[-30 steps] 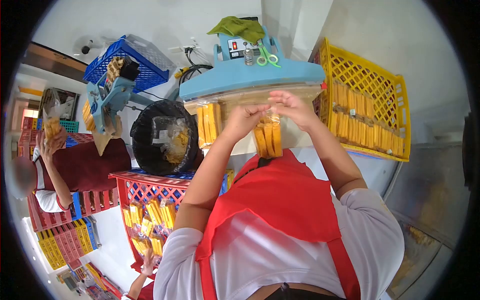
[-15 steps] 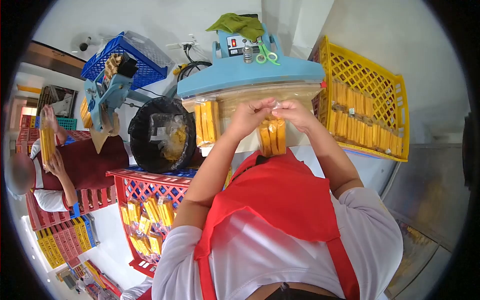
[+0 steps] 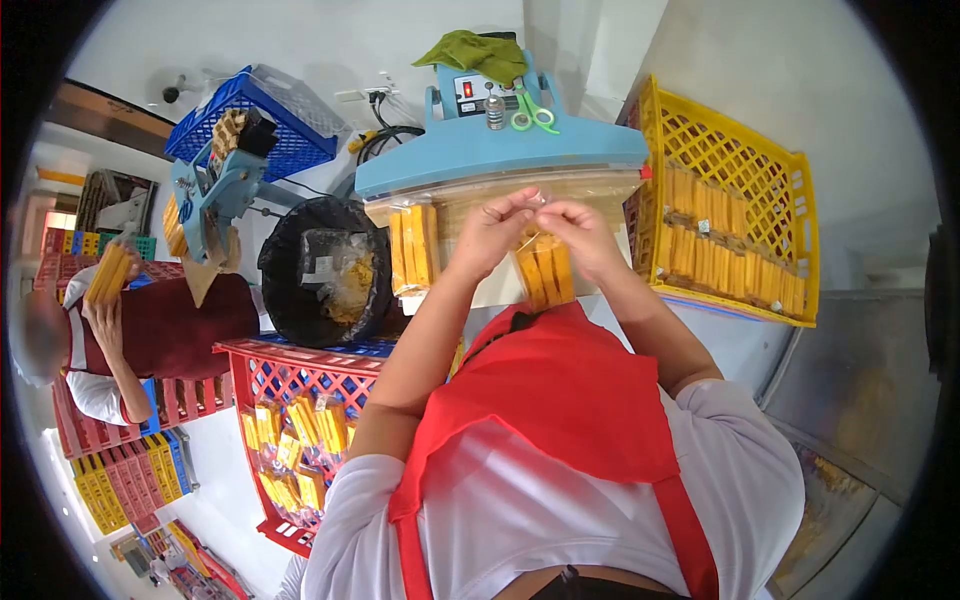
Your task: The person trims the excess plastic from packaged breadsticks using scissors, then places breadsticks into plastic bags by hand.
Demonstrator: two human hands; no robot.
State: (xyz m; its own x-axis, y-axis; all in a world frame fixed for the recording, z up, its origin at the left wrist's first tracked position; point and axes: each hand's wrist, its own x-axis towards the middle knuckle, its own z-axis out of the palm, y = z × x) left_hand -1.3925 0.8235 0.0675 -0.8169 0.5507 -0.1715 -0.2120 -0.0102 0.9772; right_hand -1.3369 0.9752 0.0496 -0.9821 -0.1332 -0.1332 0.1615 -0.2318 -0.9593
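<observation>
A clear bag of yellow-orange sticks (image 3: 545, 270) hangs upright below my hands, just over the edge of the work surface near the red apron. My left hand (image 3: 492, 236) pinches the gathered top of the bag from the left. From the right, my right hand (image 3: 583, 234) is closed on the same bag top, its fingertips close to the left ones. A second bag of sticks (image 3: 413, 246) lies on the surface left of my left hand. Behind both hands stands the blue sealing machine (image 3: 500, 150), with green-handled scissors (image 3: 533, 112) on it.
A yellow crate (image 3: 735, 130) with bagged sticks stands at the right. Left are a black-lined bin (image 3: 285, 270), a red crate (image 3: 245, 400) with bags and a second blue machine (image 3: 215, 195). At far left a co-worker (image 3: 170, 325) holds a bag.
My hands have come together at the bag's top, and the right fingers have closed on it. The bag has shifted slightly right. The co-worker's bag has moved and changed tilt.
</observation>
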